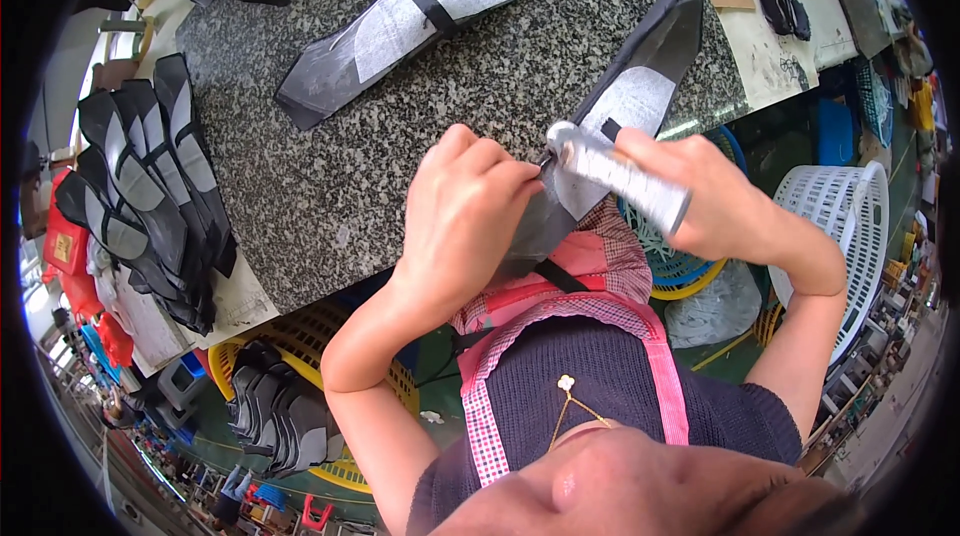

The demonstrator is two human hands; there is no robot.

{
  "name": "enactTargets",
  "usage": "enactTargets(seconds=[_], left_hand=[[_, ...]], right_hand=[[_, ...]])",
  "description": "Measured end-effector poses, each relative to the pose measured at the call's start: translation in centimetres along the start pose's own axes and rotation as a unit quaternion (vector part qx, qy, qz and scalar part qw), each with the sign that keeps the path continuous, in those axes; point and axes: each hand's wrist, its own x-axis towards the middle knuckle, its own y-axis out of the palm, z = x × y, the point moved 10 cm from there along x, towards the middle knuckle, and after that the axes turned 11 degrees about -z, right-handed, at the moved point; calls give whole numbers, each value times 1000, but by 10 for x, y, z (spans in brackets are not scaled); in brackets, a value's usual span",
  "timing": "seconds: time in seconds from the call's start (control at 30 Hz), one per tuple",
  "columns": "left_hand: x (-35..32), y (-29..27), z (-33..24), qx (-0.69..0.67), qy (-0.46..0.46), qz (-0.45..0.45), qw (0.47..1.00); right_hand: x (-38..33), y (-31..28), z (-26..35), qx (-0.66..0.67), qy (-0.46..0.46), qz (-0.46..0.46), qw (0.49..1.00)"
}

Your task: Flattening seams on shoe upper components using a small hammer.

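My left hand (468,208) pinches the edge of a long dark grey cut piece (640,86) with a pale patch and a black strap, holding it over the edge of the speckled stone table (330,186). My right hand (700,198) grips a silver cylindrical tube (620,176), its tip touching the piece beside my left fingers. The lower end of the piece is hidden behind my left hand.
A second, similar piece (420,16) lies further back on the table. A stack of such pieces (150,186) sits at the left, with more in a yellow basket (285,406) below. A white basket (840,226) stands at the right. Papers (770,36) lie at the top right.
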Motion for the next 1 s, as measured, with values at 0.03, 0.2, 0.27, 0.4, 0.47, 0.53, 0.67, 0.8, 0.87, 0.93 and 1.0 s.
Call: enactTargets(seconds=[0.03,0.2,0.27,0.4,0.47,0.53,0.67,0.8,0.87,0.93,1.0], left_hand=[[-5,1,-6,20,33,-8,999],[-26,8,-31,136,168,-29,976],[-16,-2,-14,44,107,-20,993],[-23,-11,0,-1,37,-18,999],[-29,-10,-19,85,98,-18,991],[-41,-5,-25,134,150,-36,979],[-31,-19,1,3,51,-47,998],[-43,-24,0,32,55,-55,996],[-52,-23,-10,84,90,-67,990],[-57,-19,-11,99,109,-72,986],[-55,-20,-8,88,111,-73,987]], right_hand=[[5,-7,2,29,0,-7,1000],[3,-27,27,107,-16,-103,989],[-1,15,9,74,-10,19,997],[12,1,14,89,15,-6,996],[11,-9,25,68,-10,-55,996],[6,-22,37,58,-61,-120,989],[-4,32,22,-4,-7,48,999],[14,7,27,73,-1,-2,997],[12,6,23,34,-8,-14,999],[6,-5,42,90,-44,-58,993],[3,30,28,65,-17,79,995]])
